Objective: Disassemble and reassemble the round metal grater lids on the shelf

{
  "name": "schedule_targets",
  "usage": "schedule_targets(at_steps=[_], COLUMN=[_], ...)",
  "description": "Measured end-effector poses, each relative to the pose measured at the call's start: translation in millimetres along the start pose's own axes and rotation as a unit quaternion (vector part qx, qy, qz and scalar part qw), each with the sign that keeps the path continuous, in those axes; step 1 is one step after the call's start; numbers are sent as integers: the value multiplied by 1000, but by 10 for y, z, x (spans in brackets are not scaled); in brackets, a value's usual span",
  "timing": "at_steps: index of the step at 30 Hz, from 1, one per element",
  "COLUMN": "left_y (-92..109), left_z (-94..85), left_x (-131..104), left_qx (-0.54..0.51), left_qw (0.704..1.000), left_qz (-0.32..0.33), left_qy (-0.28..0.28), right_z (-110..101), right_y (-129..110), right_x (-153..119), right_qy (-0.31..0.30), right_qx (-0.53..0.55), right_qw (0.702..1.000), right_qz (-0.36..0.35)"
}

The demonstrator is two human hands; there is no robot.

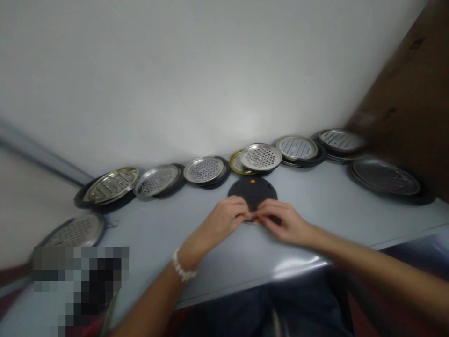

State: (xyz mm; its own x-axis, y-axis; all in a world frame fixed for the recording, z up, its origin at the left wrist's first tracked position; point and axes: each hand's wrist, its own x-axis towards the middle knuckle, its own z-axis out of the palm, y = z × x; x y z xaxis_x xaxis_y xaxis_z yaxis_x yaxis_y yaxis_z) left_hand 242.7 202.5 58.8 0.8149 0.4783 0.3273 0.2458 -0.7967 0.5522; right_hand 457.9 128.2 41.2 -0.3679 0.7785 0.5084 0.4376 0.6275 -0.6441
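Observation:
A black round disc (257, 187) with small orange spots lies on the table in front of me. Over its near part, my left hand (229, 215) and my right hand (285, 221) meet, fingertips pinched close together. An orange spot (256, 219) shows beside the right fingertips. Whatever small thing the fingers pinch is hidden by them and by blur. A pale bracelet (182, 267) circles my left wrist.
Round metal grater plates, such as a silver one (261, 157) and a gold-toned one (112, 185), lie with black discs along the wall. More lie at the left and right ends of the table (224, 262). A brown panel (414, 93) rises at right.

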Motion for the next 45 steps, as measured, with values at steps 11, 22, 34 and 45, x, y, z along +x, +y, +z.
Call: schedule_targets(at_steps=[11,22,34,45], left_y=[174,80,274,328], left_z=[-19,135,149,211], left_x=[15,19,24,40], left_qx=[-22,1,96,147], left_qw=[997,995,994,987], left_qz=[-69,-52,-46,-28], left_qy=[23,87,-17,-52], right_z=[-29,-13,-95,-15], right_y=[-39,-401,323,490], right_x=[60,740,789,673], right_qy=[63,80,197,210], right_qx=[70,59,44,141], right_qw=[988,995,968,943], right_qz=[122,-6,151,218])
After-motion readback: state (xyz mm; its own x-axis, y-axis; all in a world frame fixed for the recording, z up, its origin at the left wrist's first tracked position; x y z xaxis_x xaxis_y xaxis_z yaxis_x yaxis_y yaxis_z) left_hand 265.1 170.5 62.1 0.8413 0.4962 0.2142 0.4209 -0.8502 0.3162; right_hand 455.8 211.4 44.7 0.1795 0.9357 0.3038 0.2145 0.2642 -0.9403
